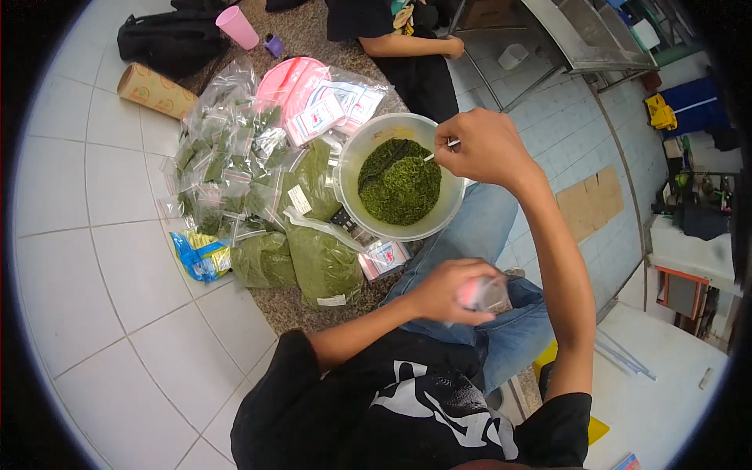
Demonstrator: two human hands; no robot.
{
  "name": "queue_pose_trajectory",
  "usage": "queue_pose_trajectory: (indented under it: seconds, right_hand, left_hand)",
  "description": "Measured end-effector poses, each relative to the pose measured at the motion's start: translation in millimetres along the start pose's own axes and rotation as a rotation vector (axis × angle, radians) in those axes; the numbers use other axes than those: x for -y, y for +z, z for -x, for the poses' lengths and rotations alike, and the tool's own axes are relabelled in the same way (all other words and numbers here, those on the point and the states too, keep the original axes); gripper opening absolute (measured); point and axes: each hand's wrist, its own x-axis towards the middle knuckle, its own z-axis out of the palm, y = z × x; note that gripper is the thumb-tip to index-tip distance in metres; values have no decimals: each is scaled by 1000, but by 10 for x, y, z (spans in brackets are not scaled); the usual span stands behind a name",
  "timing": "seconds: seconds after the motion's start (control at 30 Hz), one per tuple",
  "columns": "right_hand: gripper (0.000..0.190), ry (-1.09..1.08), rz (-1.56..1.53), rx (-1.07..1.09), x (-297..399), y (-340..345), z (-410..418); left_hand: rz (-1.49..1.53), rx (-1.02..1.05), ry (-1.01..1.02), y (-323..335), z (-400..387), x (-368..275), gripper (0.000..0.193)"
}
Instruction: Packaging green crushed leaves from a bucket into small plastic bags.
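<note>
My right hand [484, 147] pinches the thin light handle of a spoon [430, 157] above a translucent plastic bucket [356, 202]. The spoon's lower end is lost in a shredded dark green herb [405, 194] inside the bucket. A dark, long utensil [385, 161] also lies in the herb. Over my lap, my left hand [452, 291] grips a small clear plastic bag [490, 294] with a reddish part; motion blur hides its detail. Left of the bucket are large bags of green herb [326, 258] and a heap of small filled zip bags [223, 158].
Packs of zip bags [385, 258] lie beside the bucket and near a pink lid [294, 79]. Farther back are a pink cup [237, 27], a cardboard tube [157, 91] and a black bag [170, 41]. Another person's arm [411, 45] is across from me. A blue-and-yellow packet [201, 255] sits at the left edge.
</note>
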Motion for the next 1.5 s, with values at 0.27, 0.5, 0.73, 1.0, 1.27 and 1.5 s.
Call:
queue_pose_trajectory:
  seconds: [0.27, 0.5, 0.73, 1.0, 1.27, 1.5]
  right_hand:
    - [15, -2, 99, -133, -18, -457, 121]
    - [9, -116, 446, -185, 385, -576, 165]
    - [6, -301, 385, -149, 825, -523, 487]
    - [3, -177, 430, -338, 543, -579, 528]
    - [8, -84, 225, 2, 151, 1262, 45]
    - [10, -23, 58, 108, 69, 791, 229]
  left_hand:
    - [-636, -639, 50, -1134, 137, -548, 52]
    - [-825, -776, 32, -1137, -222, -282, 46]
    - [-739, -823, 11, -1143, -324, -38, 47]
    - [-547, -996, 106, -1287, -163, -225, 42]
    - [-489, -1031, 239, -1214, -95, -495, 52]
    - [-555, -1041, 208, -1372, 66, -371, 55]
